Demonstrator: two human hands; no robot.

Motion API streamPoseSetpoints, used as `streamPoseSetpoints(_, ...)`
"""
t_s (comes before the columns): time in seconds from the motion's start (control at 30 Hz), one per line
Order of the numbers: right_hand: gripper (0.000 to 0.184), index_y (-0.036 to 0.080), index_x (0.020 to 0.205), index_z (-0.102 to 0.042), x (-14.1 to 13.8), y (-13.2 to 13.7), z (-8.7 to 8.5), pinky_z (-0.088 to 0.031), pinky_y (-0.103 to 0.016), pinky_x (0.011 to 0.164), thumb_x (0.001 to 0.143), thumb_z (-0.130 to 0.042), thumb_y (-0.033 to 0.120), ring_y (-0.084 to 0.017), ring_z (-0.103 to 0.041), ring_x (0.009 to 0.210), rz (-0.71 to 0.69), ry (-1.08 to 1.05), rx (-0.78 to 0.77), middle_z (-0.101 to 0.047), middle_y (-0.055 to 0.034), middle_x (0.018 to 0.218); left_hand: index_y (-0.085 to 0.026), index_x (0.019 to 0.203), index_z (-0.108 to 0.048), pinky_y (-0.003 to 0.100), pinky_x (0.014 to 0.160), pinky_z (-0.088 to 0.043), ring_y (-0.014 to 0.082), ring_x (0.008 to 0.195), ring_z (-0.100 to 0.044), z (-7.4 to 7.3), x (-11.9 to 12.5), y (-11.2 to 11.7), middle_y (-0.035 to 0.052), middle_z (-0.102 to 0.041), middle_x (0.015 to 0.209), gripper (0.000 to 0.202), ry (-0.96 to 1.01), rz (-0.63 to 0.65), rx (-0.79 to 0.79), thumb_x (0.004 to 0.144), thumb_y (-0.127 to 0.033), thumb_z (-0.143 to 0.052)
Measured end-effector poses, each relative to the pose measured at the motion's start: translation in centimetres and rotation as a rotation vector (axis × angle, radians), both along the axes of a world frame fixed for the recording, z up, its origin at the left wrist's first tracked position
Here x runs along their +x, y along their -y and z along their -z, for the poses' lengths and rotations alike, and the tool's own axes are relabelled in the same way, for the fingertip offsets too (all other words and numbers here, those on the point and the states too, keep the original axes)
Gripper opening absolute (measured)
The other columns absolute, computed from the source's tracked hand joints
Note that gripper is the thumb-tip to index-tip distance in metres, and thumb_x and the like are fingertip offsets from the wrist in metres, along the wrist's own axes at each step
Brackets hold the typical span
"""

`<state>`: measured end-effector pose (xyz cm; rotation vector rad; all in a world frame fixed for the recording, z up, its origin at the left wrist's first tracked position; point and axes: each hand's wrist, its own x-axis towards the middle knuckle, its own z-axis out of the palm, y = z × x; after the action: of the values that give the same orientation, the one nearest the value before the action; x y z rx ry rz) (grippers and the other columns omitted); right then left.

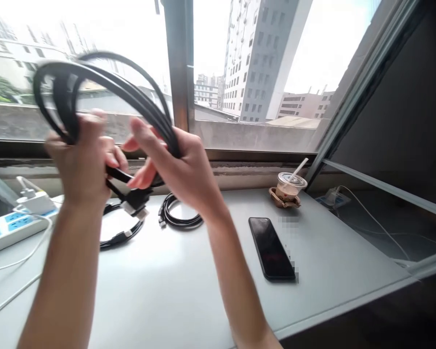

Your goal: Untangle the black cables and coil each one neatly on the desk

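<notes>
I hold a thick black cable (109, 82) up in front of the window, looped into a coil above the white table (174, 291). My left hand (82, 162) is closed on the left side of the coil. My right hand (174, 165) grips the right side, thumb raised and fingers wrapped round the strands. The cable's plug ends (135, 203) hang below my hands. The left hand is blurred by motion.
On the table lie two more coiled black cables (179, 213) (119, 232), a black phone (272, 248) and a lidded cup with a straw (289, 186). A white power strip (14, 225) with white leads sits at the left. The table edge runs along the right.
</notes>
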<state>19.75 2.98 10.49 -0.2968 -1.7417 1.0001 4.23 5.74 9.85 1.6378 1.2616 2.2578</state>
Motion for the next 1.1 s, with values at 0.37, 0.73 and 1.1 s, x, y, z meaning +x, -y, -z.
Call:
streamPoseSetpoints(0.37,0.053,0.029,0.129,-0.046,1.5,-2.8,0.6,-0.051,-0.018,0.052,0.08,-0.056,0.046,-0.01,-0.065,0.068,0.422,-0.001,0.16,-0.057,-0.0024,0.116,-0.018,0.064,-0.05,0.018,0.026,-0.03,0.0034,0.028,-0.037,-0.5,1.0,2.3,-0.0088,-0.039,0.043,0.023,-0.135,0.03,-0.137,0.076,-0.031,-0.065)
streamPoseSetpoints(0.73,0.044,0.018,0.121,-0.055,2.0,-3.5,0.8,-0.044,-0.014,0.039,0.085,-0.05,0.044,-0.004,-0.059,0.053,0.509,-0.005,0.157,-0.061,-0.0033,0.107,-0.019,0.064,-0.051,0.017,0.026,-0.033,0.0032,0.03,-0.038,-0.5,1.3,2.5,-0.0083,-0.041,0.043,0.03,-0.236,0.032,-0.094,0.078,-0.043,-0.062)
streamPoseSetpoints(1.1,0.036,0.02,0.101,-0.061,0.9,-3.1,0.6,-0.047,-0.016,0.062,0.083,-0.052,0.05,-0.007,-0.061,0.069,0.681,-0.072,0.255,-0.063,0.0034,0.078,-0.021,0.06,-0.05,0.019,0.031,-0.036,0.0076,0.04,-0.047,0.3,0.2,1.1,-0.0047,-0.031,0.041,0.042,-0.096,0.22,-0.144,0.085,-0.054,-0.047)
